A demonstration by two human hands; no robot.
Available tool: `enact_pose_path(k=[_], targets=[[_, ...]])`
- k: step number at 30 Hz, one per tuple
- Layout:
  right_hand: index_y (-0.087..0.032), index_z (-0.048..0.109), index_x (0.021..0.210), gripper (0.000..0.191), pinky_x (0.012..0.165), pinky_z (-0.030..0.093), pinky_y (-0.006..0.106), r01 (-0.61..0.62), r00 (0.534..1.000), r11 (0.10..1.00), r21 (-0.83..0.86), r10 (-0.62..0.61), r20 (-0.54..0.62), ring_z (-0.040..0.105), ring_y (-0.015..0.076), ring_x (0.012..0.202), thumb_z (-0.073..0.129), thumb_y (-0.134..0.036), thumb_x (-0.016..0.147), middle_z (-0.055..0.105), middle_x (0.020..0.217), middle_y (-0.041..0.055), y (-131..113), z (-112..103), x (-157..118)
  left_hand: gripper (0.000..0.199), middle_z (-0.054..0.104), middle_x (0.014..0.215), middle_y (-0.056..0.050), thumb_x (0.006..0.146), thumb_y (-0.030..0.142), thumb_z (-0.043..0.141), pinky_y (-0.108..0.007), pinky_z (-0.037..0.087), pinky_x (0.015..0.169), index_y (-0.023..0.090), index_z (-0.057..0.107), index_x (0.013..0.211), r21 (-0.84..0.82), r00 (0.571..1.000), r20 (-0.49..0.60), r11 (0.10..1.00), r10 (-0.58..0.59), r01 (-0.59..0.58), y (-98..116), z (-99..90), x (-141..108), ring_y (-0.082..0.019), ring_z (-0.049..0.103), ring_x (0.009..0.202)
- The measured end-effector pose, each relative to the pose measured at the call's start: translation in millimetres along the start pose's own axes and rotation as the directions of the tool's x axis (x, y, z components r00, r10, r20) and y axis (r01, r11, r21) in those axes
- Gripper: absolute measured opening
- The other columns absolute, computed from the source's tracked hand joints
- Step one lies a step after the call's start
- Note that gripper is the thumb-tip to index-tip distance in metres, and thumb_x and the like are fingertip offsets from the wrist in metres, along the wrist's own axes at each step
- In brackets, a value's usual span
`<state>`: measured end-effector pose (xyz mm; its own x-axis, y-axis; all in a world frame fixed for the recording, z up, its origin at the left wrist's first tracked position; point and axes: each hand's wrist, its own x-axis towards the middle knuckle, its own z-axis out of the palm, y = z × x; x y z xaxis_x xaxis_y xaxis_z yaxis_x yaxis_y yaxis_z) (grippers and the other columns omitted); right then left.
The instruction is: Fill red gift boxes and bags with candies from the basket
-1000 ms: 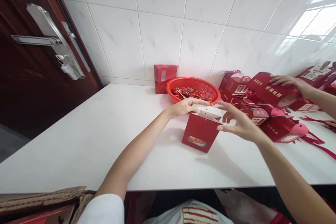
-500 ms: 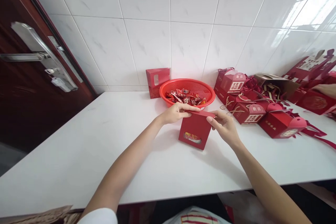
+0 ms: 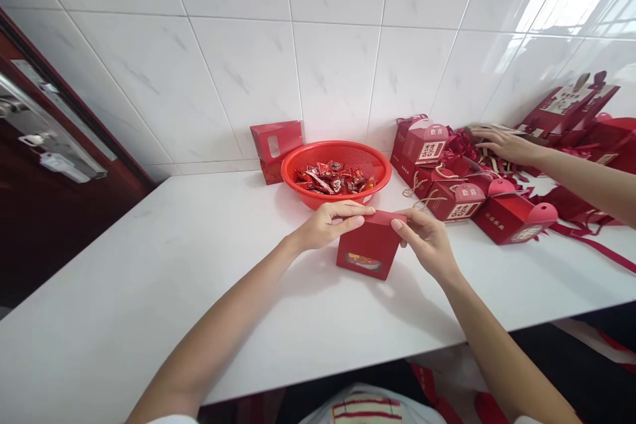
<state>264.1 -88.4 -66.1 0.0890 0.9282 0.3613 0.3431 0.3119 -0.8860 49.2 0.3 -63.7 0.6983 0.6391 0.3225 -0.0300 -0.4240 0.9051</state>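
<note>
A small red box (image 3: pixel 368 245) stands upright on the white table (image 3: pixel 209 291), candy showing through the window low on its front. My left hand (image 3: pixel 330 224) grips the box's top left edge between thumb and fingers. At the top right corner, my right hand (image 3: pixel 422 235) pinches the box, its thumb on the front. Just behind the box sits a red mesh basket (image 3: pixel 293 180) with wrapped candies (image 3: pixel 332 179) in it.
Another red box (image 3: pixel 278 142) leans near the wall, left of the basket. Several red gift boxes (image 3: pixel 457 199) with handles and ribbons are grouped at the right. Another person's hand (image 3: pixel 507 146) reaches among them. A dark red door (image 3: pixel 30 199) is at far left.
The view has shifted right. The box's top flap now lies down across its top, with my left thumb nearer the front. The other person's hand has moved left over the ribbons.
</note>
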Motion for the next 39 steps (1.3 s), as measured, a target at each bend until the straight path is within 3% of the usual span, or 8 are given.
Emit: enact_pose_path(k=[5, 17, 23, 27, 31, 39], targets=[[-0.02, 0.069, 0.092, 0.038, 0.054, 0.048, 0.028, -0.018, 0.999, 0.997, 0.077, 0.015, 0.041, 0.055, 0.0151, 0.062, 0.065, -0.057, 0.086, 0.063, 0.078, 0.0032, 2.7, -4.8, -3.1, 0.032, 0.071, 0.125, -0.008, 0.089, 0.039, 0.068, -0.035, 0.051, 0.1, 0.023, 0.076, 0.116, -0.086, 0.999, -0.034, 0.996, 0.004, -0.007, -5.1, 10.8, 1.7, -0.025, 0.062, 0.122], [-0.019, 0.072, 0.091, 0.045, 0.055, 0.05, 0.03, -0.048, 0.999, 0.995, 0.084, 0.045, 0.03, 0.056, 0.0167, 0.061, 0.062, -0.063, 0.085, 0.066, 0.076, 0.0046, -3.3, -2.6, -1.8, 0.042, 0.068, 0.133, -0.009, 0.086, 0.047, 0.07, -0.042, 0.046, 0.11, 0.022, 0.074, 0.121, -0.11, 0.993, -0.103, 0.993, -0.051, 0.039, -6.2, 14.9, 1.7, -0.029, 0.058, 0.129], [-0.02, 0.072, 0.086, 0.042, 0.055, 0.05, 0.029, -0.03, 0.999, 0.998, 0.064, 0.031, -0.013, 0.055, 0.0163, 0.061, 0.062, -0.06, 0.086, 0.066, 0.074, 0.0042, -4.5, -1.9, -0.7, 0.064, 0.058, 0.146, -0.01, 0.086, 0.047, 0.071, -0.04, 0.048, 0.107, 0.025, 0.055, 0.144, -0.196, 0.992, -0.087, 0.978, -0.095, 0.077, -7.2, 14.3, 1.2, -0.03, 0.054, 0.134], [-0.021, 0.073, 0.086, 0.038, 0.057, 0.049, 0.031, -0.025, 1.0, 0.999, 0.031, 0.026, -0.007, 0.055, 0.017, 0.061, 0.063, -0.058, 0.085, 0.067, 0.074, 0.004, -3.8, -3.7, 0.5, 0.072, 0.069, 0.128, -0.01, 0.088, 0.04, 0.07, -0.036, 0.052, 0.099, 0.025, 0.041, 0.152, -0.245, 0.986, -0.071, 0.961, -0.148, 0.127, -4.7, 13.8, 0.2, -0.025, 0.065, 0.117], [-0.021, 0.073, 0.086, 0.033, 0.057, 0.048, 0.031, 0.003, 0.999, 1.0, -0.004, -0.003, -0.041, 0.054, 0.0167, 0.06, 0.066, -0.053, 0.084, 0.068, 0.074, 0.004, 1.0, -3.7, 0.1, 0.068, 0.072, 0.114, -0.009, 0.086, 0.041, 0.072, -0.032, 0.055, 0.09, 0.021, 0.047, 0.146, -0.28, 0.983, -0.063, 0.949, -0.171, 0.147, -4.3, 13.6, 1.3, -0.023, 0.068, 0.106], [-0.019, 0.072, 0.088, 0.03, 0.051, 0.044, 0.027, 0.069, 0.997, 0.997, 0.025, -0.067, -0.048, 0.053, 0.0138, 0.059, 0.063, -0.047, 0.089, 0.068, 0.076, 0.0037, 10.3, 1.6, -2.1, 0.049, 0.072, 0.113, -0.01, 0.084, 0.047, 0.074, -0.032, 0.056, 0.085, 0.017, 0.064, 0.122, -0.232, 0.986, -0.065, 0.964, -0.151, 0.132, -6.3, 12.8, 2.2, -0.024, 0.069, 0.101]])
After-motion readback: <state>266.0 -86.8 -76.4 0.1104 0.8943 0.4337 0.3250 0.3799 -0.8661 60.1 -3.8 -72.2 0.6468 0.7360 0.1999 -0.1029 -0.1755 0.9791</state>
